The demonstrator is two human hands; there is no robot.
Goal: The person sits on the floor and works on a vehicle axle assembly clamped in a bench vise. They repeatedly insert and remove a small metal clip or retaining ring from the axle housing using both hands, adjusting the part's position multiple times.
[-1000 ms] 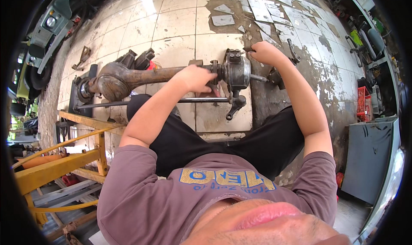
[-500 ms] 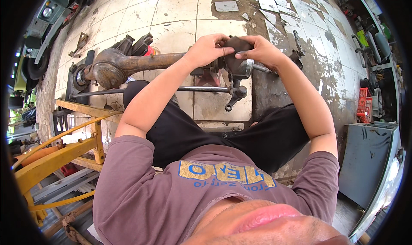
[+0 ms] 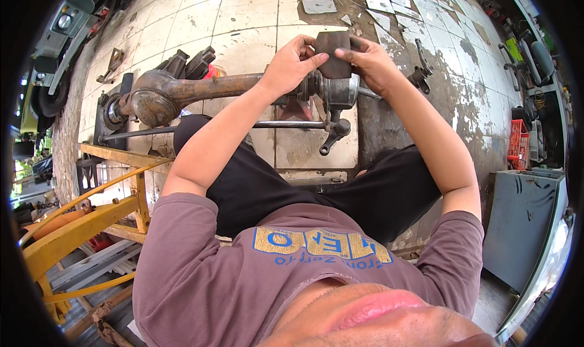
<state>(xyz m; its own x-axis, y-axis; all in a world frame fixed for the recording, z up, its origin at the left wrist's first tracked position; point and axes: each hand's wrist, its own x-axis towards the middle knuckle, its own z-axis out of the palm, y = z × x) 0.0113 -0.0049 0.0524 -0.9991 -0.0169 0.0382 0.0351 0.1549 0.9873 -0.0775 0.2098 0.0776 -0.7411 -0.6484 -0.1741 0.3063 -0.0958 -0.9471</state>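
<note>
Between my two hands is a dark, flat piece of sandpaper (image 3: 333,55), held above the right end of a rusty vehicle axle (image 3: 225,86). My left hand (image 3: 294,66) pinches its left edge with thumb and fingers. At the right edge, my right hand (image 3: 372,66) grips it with the thumb across the front. Just beneath the sheet sits the axle's metal hub (image 3: 342,93), partly covered by it. A steel rod (image 3: 286,125) runs along the near side of the axle to a jointed arm (image 3: 334,137).
My legs straddle the near side of the axle. A yellow metal frame (image 3: 85,225) stands at left. On the right are a grey metal cabinet (image 3: 520,225) and a red crate (image 3: 517,145). Broken tile pieces (image 3: 319,6) lie on the far floor, with a metal part (image 3: 420,76) nearer.
The sandpaper was bent and tilted over the hub; now it is flatter, more upright and turned broadside. Both hands have shifted slightly away from me with it.
</note>
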